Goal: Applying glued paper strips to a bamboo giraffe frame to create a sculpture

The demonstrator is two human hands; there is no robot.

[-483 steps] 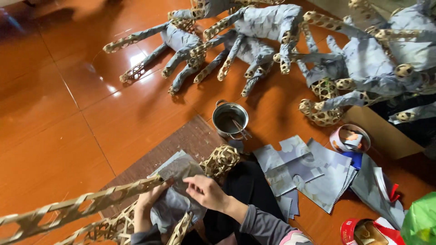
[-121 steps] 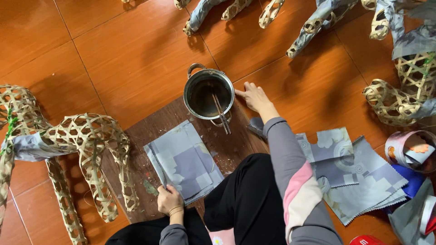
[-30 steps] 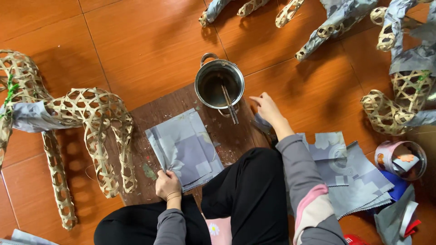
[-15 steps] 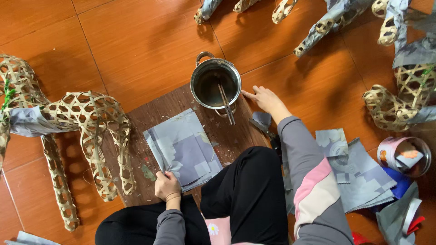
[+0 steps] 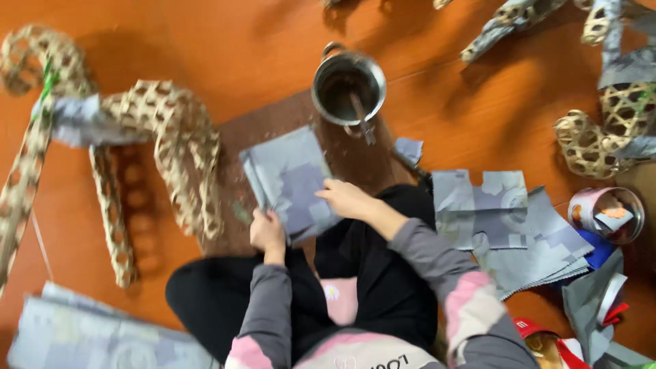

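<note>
Grey patchwork paper sheets (image 5: 290,181), slightly fanned, gripped by left hand (image 5: 267,231), right hand (image 5: 347,198) fingers resting flat.

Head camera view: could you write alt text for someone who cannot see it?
Both hands, left hand and right hand, rest on a stack of grey paper sheets lying on a brown board. A metal pot stands beyond, a woven frame at left.

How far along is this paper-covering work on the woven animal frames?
Only begun on the nearest one: the woven bamboo animal frame on the left wears just one grey paper patch; its body and legs are bare lattice. In hand: the left hand and right hand rest on a stack of grey paper sheets beside the round metal pot. Left: more grey sheets lie unused.
</note>
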